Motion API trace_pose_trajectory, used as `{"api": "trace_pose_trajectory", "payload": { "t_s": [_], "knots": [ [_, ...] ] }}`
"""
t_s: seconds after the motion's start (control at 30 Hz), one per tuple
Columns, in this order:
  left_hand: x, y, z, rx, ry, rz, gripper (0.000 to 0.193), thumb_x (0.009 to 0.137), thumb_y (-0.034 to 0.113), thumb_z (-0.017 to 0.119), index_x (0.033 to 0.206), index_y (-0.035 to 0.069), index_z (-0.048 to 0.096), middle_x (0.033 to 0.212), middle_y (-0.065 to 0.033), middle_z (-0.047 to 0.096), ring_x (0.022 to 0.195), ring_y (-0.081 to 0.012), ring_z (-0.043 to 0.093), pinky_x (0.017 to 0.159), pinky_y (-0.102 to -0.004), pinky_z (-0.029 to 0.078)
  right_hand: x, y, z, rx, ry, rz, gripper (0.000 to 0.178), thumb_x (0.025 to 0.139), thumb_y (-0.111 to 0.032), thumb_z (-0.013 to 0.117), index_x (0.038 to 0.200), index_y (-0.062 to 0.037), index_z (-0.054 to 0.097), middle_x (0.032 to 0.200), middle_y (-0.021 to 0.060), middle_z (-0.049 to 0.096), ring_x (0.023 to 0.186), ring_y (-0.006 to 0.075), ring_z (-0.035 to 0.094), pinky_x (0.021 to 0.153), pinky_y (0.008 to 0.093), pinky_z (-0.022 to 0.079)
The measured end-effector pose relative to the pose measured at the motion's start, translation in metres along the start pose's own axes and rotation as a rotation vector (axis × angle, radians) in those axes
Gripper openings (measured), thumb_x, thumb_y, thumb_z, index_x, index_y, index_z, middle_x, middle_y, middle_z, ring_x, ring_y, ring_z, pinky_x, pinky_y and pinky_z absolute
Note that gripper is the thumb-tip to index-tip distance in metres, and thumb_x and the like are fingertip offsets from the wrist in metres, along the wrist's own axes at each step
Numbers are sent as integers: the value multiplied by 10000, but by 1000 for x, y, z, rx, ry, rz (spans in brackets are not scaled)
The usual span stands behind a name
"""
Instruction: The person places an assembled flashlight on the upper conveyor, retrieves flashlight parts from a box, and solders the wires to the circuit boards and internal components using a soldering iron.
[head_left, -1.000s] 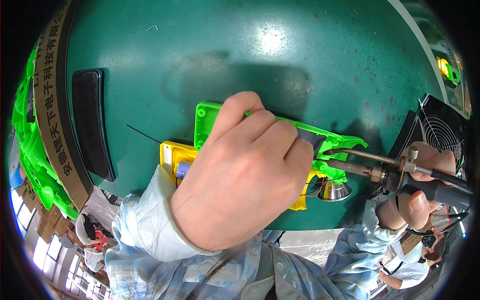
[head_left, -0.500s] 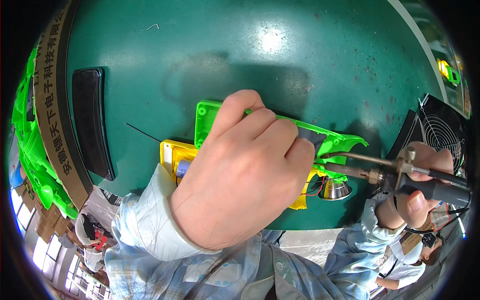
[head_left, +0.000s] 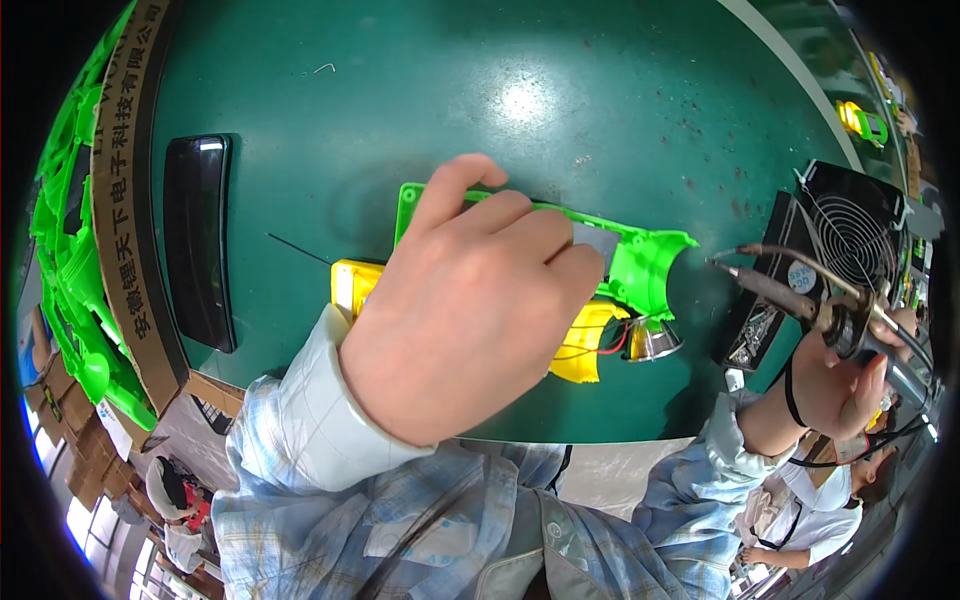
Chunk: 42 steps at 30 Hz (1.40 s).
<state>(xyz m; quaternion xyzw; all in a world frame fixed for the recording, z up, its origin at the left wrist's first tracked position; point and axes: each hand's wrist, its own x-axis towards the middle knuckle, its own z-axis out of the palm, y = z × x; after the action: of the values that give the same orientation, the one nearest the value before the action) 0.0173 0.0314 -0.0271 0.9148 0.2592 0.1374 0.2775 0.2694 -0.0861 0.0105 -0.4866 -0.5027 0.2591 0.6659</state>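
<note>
My left hand (head_left: 470,300), back up and fingers curled down, grips a green plastic housing half (head_left: 645,272) on the table; its fingertips are hidden. Against this half lies a yellow plastic housing half (head_left: 582,348), partly under the same hand. A silver cone-shaped lamp reflector (head_left: 655,342) sits at their right end, with thin red and black wires (head_left: 614,346) running to it. On the right, my right hand (head_left: 838,385) is closed around a soldering iron (head_left: 785,296) with a thin curved metal tube alongside. The iron's tip points left, apart from the housing.
A black phone (head_left: 198,245) lies at the left beside a cardboard box (head_left: 135,290) of green plastic parts. A black fan unit (head_left: 850,225) and a dark tray of small metal bits (head_left: 752,335) stand at the right. One bent wire (head_left: 324,68) lies far off. Other people are beyond the table.
My right hand has drawn the soldering iron back to the right, away from the housing's right end. My left hand keeps its hold. The whole view has shifted slightly.
</note>
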Motion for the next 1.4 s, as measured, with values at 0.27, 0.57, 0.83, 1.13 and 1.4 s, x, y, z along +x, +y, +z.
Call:
{"api": "trace_pose_trajectory", "payload": {
  "t_s": [0.27, 0.57, 0.83, 1.13, 1.4],
  "knots": [
    [-19, 29, -11, 34, 223, 31, 157, 600, 182, 668, 713, 117, 581, 745, 13, 522, 764, -181, 483, 771, -375, 335, 13, 18, 49, -55, 401, -140, 206, 770, -126, 464, 842, 65, 491, 710, 132, 525, 472, 95, 433, 410, 154, 314],
    [-14, 39, 15, 183, 234, 153, 98, 655, 143, 620, 738, 105, 585, 748, -5, 529, 780, -184, 480, 781, -367, 332, 1, 15, 58, 50, 560, -197, 143, 793, -102, 455, 844, 26, 489, 723, 110, 535, 496, 83, 427, 465, 164, 356],
    [-19, 56, 8, 91, 256, 78, 64, 736, 125, 562, 786, 85, 555, 745, -36, 543, 796, -216, 484, 800, -363, 303, -4, 14, 54, 205, 580, -95, 130, 748, -91, 555, 811, 6, 494, 665, 50, 509, 480, 70, 446, 429, 158, 342],
    [-33, 68, 13, -108, 333, -110, 142, 774, 190, 521, 851, 89, 584, 772, -54, 588, 758, -213, 519, 770, -322, 306, -6, 24, 43, 340, 559, -116, 121, 741, -85, 575, 803, -13, 499, 684, 47, 518, 501, 78, 456, 455, 181, 369],
    [-34, 53, -7, -213, 219, -84, 128, 686, 226, 656, 768, 128, 658, 706, 8, 615, 741, -137, 540, 804, -309, 279, 0, 18, 44, 363, 489, -63, 100, 756, -88, 576, 793, -32, 502, 624, 17, 498, 495, 65, 448, 456, 182, 356]
  ]
}}
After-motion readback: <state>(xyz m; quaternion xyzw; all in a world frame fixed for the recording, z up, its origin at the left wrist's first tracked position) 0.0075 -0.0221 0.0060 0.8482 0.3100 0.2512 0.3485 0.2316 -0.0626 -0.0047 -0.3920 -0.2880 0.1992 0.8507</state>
